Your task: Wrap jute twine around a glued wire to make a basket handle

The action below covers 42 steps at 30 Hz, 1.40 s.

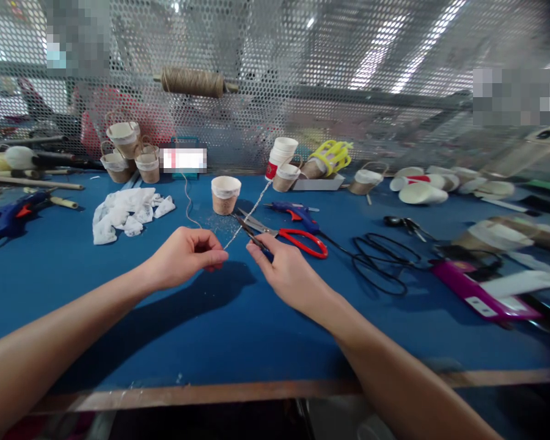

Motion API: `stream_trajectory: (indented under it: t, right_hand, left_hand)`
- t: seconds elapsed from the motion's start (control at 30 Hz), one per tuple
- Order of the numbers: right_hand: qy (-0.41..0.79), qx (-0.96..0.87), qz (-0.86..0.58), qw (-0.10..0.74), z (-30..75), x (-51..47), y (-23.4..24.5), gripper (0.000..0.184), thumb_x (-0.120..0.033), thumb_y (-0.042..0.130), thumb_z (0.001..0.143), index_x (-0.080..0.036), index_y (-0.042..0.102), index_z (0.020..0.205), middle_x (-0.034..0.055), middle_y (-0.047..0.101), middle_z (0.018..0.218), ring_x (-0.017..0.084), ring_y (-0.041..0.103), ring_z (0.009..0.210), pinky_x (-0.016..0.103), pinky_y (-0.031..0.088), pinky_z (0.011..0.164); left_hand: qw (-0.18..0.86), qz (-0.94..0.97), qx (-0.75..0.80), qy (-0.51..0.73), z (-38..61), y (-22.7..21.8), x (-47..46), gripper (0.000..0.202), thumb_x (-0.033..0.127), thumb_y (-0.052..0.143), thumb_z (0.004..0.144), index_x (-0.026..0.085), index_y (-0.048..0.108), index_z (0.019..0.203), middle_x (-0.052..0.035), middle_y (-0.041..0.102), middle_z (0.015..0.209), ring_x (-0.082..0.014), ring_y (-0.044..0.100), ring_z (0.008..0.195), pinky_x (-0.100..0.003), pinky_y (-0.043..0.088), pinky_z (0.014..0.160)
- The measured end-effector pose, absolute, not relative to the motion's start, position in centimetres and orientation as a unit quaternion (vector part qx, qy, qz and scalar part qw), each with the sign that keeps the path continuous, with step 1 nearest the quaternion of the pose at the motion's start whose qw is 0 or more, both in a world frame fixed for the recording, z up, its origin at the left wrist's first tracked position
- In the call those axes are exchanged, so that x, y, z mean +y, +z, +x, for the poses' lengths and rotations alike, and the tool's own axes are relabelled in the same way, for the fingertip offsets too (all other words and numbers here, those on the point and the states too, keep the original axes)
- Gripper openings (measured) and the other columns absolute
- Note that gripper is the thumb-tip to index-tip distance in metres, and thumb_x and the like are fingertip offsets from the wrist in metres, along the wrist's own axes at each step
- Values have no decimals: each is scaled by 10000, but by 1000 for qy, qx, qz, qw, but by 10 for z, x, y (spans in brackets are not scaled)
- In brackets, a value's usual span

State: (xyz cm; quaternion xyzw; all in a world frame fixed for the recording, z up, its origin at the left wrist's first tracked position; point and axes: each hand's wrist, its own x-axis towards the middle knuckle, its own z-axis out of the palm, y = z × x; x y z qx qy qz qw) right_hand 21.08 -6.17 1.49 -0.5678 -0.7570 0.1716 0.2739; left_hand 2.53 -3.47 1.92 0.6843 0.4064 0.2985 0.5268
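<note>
My left hand [197, 253] is closed, pinching the lower end of a thin twisted white cord [258, 201] between thumb and fingers. The cord slants up and away to the right, towards a stack of paper cups [284, 151]. In my right hand [291, 266] is a dark, pointed hand tool [251, 233] with a blue handle, resembling pliers. Its tip crosses or meets the cord; I cannot tell whether it grips it. Red-handled scissors [302, 240] lie just beyond. A twine-wrapped cup with a white lining [224, 197] stands upright past both hands.
A blue glue gun [297, 215] trails a black cable [380, 263] to the right. Crumpled white cloth [126, 214] lies at left. Small handled baskets [147, 166] line the back. A twine spool [192, 82] hangs on the mesh. A purple box [476, 290] sits at right.
</note>
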Motion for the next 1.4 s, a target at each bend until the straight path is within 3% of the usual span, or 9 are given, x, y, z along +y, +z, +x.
stream_trajectory:
  t: [0.17, 0.3, 0.57, 0.77, 0.93, 1.13, 1.23, 1.3, 1.4]
  right_hand:
    - [287, -757, -523, 266, 214, -65, 23, 268, -379, 347, 871, -170, 480, 768, -1, 518, 621, 106, 494, 519, 248, 419, 537]
    - [355, -751, -488, 269, 215, -67, 26, 279, -392, 345, 868, -159, 485, 807, -5, 510, 640, 95, 497, 525, 235, 431, 529]
    - [256, -777, -516, 254, 215, -62, 19, 260, -371, 358, 872, -172, 493, 774, 0, 548, 646, 111, 509, 554, 255, 413, 572]
    - [207, -792, -522, 238, 214, -63, 22, 234, -336, 394, 864, -157, 532, 927, 67, 617, 866, 167, 575, 776, 297, 433, 701]
    - [134, -790, -579, 149, 210, -64, 16, 328, -372, 463, 827, -105, 544, 999, 147, 594, 945, 246, 574, 863, 373, 442, 729]
    - [11, -799, -597, 73, 194, -69, -6, 552, -417, 610, 706, -19, 542, 1082, 245, 556, 989, 370, 514, 961, 499, 411, 773]
    - [88, -811, -554, 166, 198, -64, -3, 585, -422, 655, 653, -57, 528, 1092, 216, 542, 1048, 337, 488, 1016, 502, 391, 837]
    - [196, -787, -510, 288, 202, -60, 4, 449, -382, 587, 731, -100, 516, 1073, 160, 555, 1042, 251, 519, 988, 429, 425, 836]
    - [372, -721, -438, 386, 203, -58, 15, 243, -308, 534, 777, -145, 520, 957, 49, 589, 823, 133, 579, 714, 309, 494, 684]
  left_hand:
    - [764, 512, 270, 284, 25, 11, -37, 222, 263, 694, 637, 119, 532, 589, 12, 590, 518, -63, 498, 479, -189, 365, 500]
    - [823, 461, 191, 272, 28, 4, -39, 248, 282, 710, 634, 117, 530, 586, 9, 584, 500, -72, 504, 475, -199, 369, 498]
    - [791, 504, 240, 251, 22, 11, -31, 225, 262, 715, 632, 106, 615, 760, -36, 664, 669, -98, 586, 584, -223, 429, 584]
    - [722, 554, 293, 292, 17, 8, -19, 195, 271, 686, 657, 103, 605, 712, -1, 622, 559, -68, 541, 501, -203, 414, 536]
    - [641, 565, 357, 377, 11, 10, -9, 144, 243, 643, 683, 119, 572, 701, 24, 603, 584, -56, 528, 526, -201, 414, 564]
    - [563, 663, 372, 323, 21, 20, -23, 107, 220, 588, 700, 115, 577, 689, 23, 579, 586, -61, 489, 533, -217, 401, 580]
    - [550, 688, 376, 290, 25, 23, -30, 90, 208, 577, 694, 118, 575, 693, 27, 571, 592, -68, 491, 548, -220, 400, 591]
    - [551, 698, 366, 273, 25, 23, -34, 89, 209, 575, 692, 121, 572, 691, 27, 568, 602, -72, 492, 558, -218, 394, 588]
    - [554, 709, 348, 262, 25, 19, -40, 96, 211, 575, 692, 120, 560, 664, 31, 552, 598, -71, 474, 561, -213, 373, 582]
